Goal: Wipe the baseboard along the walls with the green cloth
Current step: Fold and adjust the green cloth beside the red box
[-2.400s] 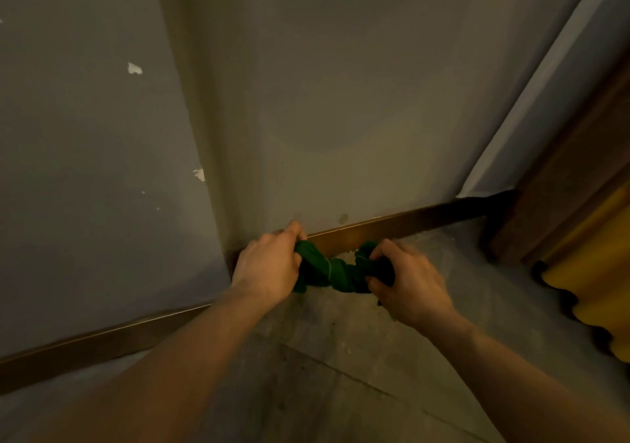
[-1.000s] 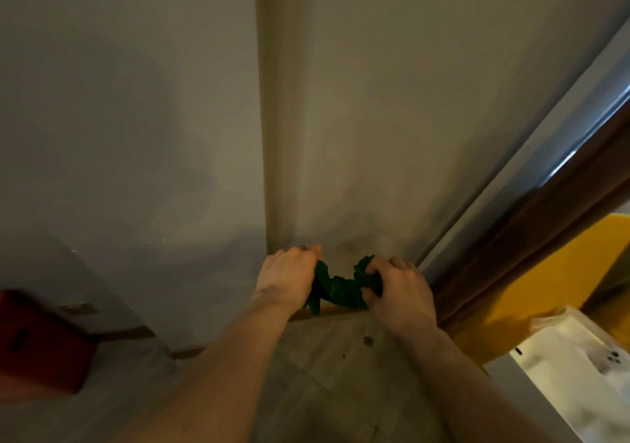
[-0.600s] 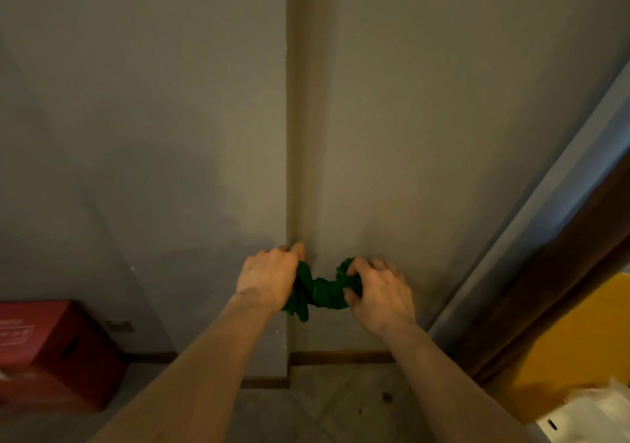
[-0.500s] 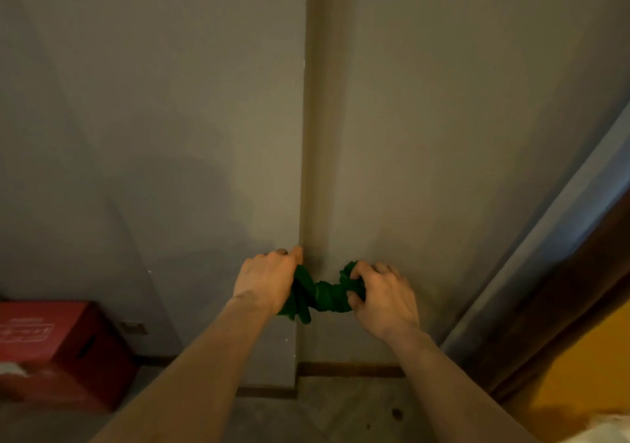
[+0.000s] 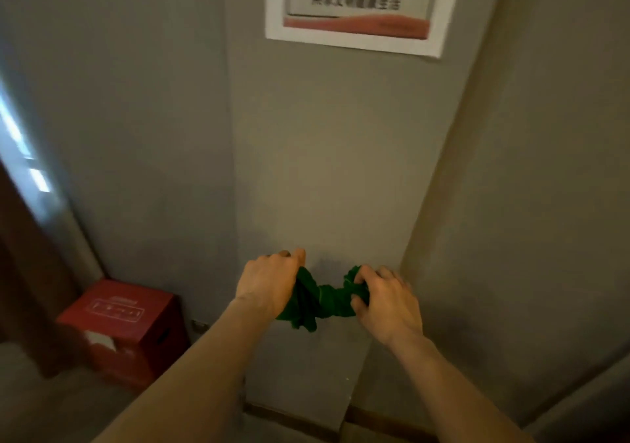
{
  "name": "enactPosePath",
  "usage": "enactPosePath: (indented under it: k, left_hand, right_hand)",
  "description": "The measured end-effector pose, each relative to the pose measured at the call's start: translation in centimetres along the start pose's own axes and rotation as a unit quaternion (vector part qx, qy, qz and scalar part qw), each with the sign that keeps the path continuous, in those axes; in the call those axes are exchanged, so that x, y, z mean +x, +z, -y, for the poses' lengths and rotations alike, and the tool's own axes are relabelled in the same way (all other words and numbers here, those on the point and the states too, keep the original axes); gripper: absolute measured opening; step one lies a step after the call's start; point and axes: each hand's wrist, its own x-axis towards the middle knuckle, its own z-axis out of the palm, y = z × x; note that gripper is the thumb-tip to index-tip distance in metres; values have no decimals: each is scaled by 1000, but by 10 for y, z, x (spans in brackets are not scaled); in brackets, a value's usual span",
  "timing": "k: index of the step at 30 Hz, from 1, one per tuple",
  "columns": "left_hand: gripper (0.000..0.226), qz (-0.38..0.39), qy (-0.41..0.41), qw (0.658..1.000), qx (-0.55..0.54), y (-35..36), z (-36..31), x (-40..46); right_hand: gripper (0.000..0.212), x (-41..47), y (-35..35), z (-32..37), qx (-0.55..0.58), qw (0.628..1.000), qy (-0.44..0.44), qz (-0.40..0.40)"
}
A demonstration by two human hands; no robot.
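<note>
A green cloth [image 5: 322, 301] is twisted into a rope between both hands, held in the air in front of a grey wall column. My left hand [image 5: 269, 282] grips its left end and my right hand [image 5: 387, 301] grips its right end. The brown baseboard [image 5: 381, 424] runs along the foot of the wall at the bottom of the view, well below the cloth and partly hidden by my arms.
A red cardboard box [image 5: 126, 330] stands on the floor at the lower left, against the wall. A white-framed poster [image 5: 358, 6] hangs high on the column. A dark door frame [image 5: 20, 272] fills the left edge.
The hands and the cloth have risen from the baseboard at floor level to mid-air. The view has tilted up and turned left, so the poster and box came into sight.
</note>
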Motion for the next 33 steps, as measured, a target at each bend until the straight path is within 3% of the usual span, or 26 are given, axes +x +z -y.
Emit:
enactPosePath:
  k: [19, 26, 33]
  left_hand:
    - [20, -74, -178, 981, 29, -33, 366, -92]
    - [22, -72, -238, 968, 22, -21, 447, -110]
    - [26, -54, -276, 959, 21, 18, 509, -87]
  right_hand:
    - [19, 101, 125, 356, 79, 980, -177, 33]
    - [18, 130, 172, 431, 97, 968, -221, 63]
    - [19, 178, 238, 464, 115, 960, -237, 97]
